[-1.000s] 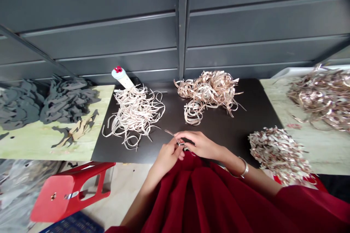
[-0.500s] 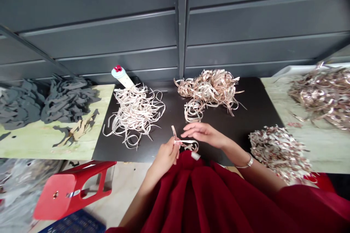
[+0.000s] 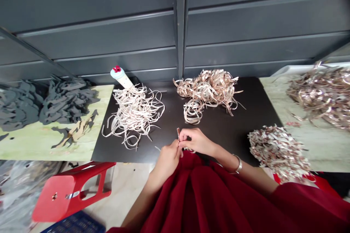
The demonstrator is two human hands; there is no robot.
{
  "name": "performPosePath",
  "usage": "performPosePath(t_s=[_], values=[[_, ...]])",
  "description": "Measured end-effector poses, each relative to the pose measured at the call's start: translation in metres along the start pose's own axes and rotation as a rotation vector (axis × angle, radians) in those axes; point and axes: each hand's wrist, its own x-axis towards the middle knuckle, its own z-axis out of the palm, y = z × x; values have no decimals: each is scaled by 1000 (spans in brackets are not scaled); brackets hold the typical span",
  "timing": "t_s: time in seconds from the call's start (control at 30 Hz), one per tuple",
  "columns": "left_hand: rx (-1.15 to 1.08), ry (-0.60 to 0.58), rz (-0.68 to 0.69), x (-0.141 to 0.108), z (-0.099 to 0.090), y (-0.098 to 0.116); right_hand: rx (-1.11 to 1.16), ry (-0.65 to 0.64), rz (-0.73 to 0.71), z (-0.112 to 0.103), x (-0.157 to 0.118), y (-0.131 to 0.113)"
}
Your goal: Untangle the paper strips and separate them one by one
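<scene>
Your left hand (image 3: 167, 157) and right hand (image 3: 197, 141) pinch a slim, glossy strip (image 3: 178, 133); beyond them lie curly metallic ribbons (image 3: 212, 89) and pale strands (image 3: 135, 111).

The deep-red garment (image 3: 213, 200) hangs in folds; a silver bangle (image 3: 240, 164) circles the right wrist.

Looks bright and fairly even over the bench (image 3: 255, 103), lit softly, apparently from above. Falls dimmer on the dark wall (image 3: 109, 36) and sinks to black in the top right corner. Glints off the coppery strips (image 3: 212, 87) and the bangle (image 3: 240, 164). Nearly washes out on the pale floor (image 3: 131, 178). Casts only soft shadows. Stays fairly crisp mid-picture. Stretches toward the edges, wide-angle fashion; turns hazy around the plastic (image 3: 16, 193).
</scene>
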Motion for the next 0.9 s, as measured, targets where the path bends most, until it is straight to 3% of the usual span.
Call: performPosePath(t_s=[0.17, 0.27, 0.4, 0.67, 0.83, 0.9], values=[[-184, 25, -68, -1, 1, -7, -35, 103, -2, -15, -4, 10], [-308, -45, -95, 0, 2, -15, -60, 171, -97, -13, -10, 11], [-401, -35, -3, 6, 3, -17, -38, 134, -187, -2, -16, 3], [-369, 179, -38, 15, 7, -12, -202, 127, -91, 2, -20, -2], [-492, 142, -54, 12, 8, -21, -152, 53, -108, -9, -22, -2], [-397, 137, -59, 10, 7, -22, -120, -8, -90, -13, -23, -4]])
